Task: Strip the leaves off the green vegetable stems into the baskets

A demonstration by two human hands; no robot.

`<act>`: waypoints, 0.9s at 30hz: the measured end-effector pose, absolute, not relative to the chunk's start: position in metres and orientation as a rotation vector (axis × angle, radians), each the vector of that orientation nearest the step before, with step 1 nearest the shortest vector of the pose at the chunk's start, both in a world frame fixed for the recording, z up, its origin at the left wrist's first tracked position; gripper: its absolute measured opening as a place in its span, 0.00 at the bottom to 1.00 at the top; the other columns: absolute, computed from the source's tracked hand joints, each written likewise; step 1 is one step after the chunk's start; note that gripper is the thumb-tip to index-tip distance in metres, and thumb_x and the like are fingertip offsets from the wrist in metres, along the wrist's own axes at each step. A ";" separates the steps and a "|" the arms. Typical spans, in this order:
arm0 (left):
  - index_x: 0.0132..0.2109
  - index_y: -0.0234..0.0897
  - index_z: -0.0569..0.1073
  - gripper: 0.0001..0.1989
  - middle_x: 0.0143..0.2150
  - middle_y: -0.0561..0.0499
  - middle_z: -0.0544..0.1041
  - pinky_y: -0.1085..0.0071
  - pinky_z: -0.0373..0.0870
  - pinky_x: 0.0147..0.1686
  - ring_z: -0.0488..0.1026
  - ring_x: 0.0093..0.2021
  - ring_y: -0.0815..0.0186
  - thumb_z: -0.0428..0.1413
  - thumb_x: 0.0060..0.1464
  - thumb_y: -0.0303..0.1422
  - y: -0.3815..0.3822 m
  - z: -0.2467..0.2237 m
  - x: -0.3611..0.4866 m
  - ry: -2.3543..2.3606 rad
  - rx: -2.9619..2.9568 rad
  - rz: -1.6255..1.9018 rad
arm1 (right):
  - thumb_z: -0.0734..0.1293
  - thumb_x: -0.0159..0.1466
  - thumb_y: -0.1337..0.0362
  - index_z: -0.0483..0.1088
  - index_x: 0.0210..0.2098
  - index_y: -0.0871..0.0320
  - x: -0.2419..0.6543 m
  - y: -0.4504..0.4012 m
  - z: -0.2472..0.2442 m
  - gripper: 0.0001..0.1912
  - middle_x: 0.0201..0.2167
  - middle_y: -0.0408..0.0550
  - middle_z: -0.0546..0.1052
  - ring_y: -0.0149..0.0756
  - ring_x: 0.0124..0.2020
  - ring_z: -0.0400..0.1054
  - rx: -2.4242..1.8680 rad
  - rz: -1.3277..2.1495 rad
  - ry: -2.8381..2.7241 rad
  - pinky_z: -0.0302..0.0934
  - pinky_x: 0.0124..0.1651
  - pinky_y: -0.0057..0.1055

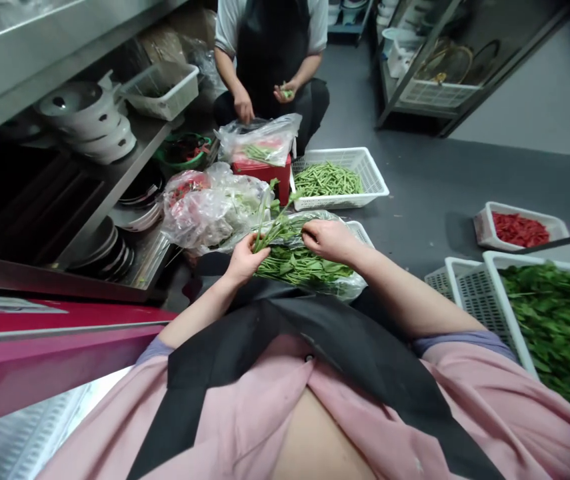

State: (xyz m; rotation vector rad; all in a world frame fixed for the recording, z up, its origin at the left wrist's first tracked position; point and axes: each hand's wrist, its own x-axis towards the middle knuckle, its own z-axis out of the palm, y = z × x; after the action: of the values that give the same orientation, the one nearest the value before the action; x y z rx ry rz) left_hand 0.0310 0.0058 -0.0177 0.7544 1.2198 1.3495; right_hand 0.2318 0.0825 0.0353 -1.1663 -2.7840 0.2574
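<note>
Left hand (pixel 245 259): fingers pinching long leafy green stems (pixel 279 230), tilted up over the pile of cut greens (pixel 299 267), likely to keep them apart from it. Right hand (pixel 329 240): fingers curled beside the stems' leafy side; can't tell whether they grip anything. Pile sits on clear plastic film (pixel 352 288) by the white plastic basket (pixel 363 235), close to your lap, probably for short reach. White basket of green beans (pixel 327 180) stands beyond, near the person opposite (pixel 277 60).

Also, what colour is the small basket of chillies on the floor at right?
White basket, red chillies; head view.
</note>
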 end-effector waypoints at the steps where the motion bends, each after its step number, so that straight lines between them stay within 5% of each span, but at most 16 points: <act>1: 0.39 0.35 0.71 0.19 0.24 0.58 0.70 0.80 0.53 0.18 0.63 0.19 0.77 0.67 0.37 0.27 0.006 -0.018 0.035 1.235 0.763 1.364 | 0.57 0.65 0.64 0.71 0.33 0.59 0.237 0.079 0.033 0.13 0.33 0.53 0.76 0.36 0.33 0.66 -1.179 0.304 -2.773 0.53 0.36 0.30; 8: 0.36 0.35 0.68 0.16 0.21 0.59 0.67 0.79 0.49 0.13 0.57 0.13 0.77 0.63 0.46 0.39 0.004 -0.004 0.047 1.097 0.808 1.244 | 0.59 0.59 0.62 0.69 0.28 0.58 0.257 0.064 0.003 0.10 0.32 0.48 0.71 0.34 0.34 0.65 -1.080 0.841 -2.286 0.59 0.41 0.31; 12: 0.38 0.33 0.69 0.15 0.20 0.60 0.65 0.80 0.51 0.13 0.56 0.13 0.78 0.61 0.48 0.38 0.005 0.000 0.050 1.066 0.680 1.186 | 0.59 0.58 0.58 0.61 0.25 0.55 0.266 0.070 -0.012 0.09 0.22 0.42 0.64 0.31 0.24 0.59 -1.242 1.188 -1.467 0.56 0.27 0.28; 15: 0.37 0.32 0.70 0.13 0.20 0.59 0.64 0.79 0.51 0.13 0.55 0.13 0.78 0.60 0.49 0.37 0.006 0.000 0.052 1.017 0.585 1.107 | 0.56 0.59 0.55 0.57 0.26 0.54 0.277 0.075 -0.006 0.11 0.20 0.39 0.60 0.27 0.18 0.50 -1.220 1.120 -1.043 0.49 0.21 0.26; 22: 0.39 0.33 0.70 0.19 0.19 0.61 0.61 0.81 0.46 0.12 0.51 0.13 0.80 0.65 0.45 0.40 0.005 0.009 0.061 0.891 0.597 1.092 | 0.59 0.59 0.58 0.66 0.26 0.57 0.266 0.051 0.015 0.11 0.22 0.43 0.68 0.30 0.26 0.59 -1.141 0.890 -1.966 0.54 0.33 0.28; 27: 0.36 0.36 0.66 0.21 0.19 0.63 0.62 0.81 0.45 0.11 0.51 0.12 0.80 0.66 0.42 0.42 0.008 0.012 0.067 0.914 0.698 1.174 | 0.59 0.58 0.59 0.66 0.25 0.58 0.250 0.032 -0.003 0.10 0.21 0.42 0.67 0.30 0.25 0.58 -1.151 0.958 -2.027 0.52 0.32 0.28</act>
State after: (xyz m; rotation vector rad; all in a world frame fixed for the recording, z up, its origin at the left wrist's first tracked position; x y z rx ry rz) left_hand 0.0669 0.0079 0.0121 0.6983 0.9138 1.1744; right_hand 0.2504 0.0320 -0.0028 -1.1513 -2.0273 0.9578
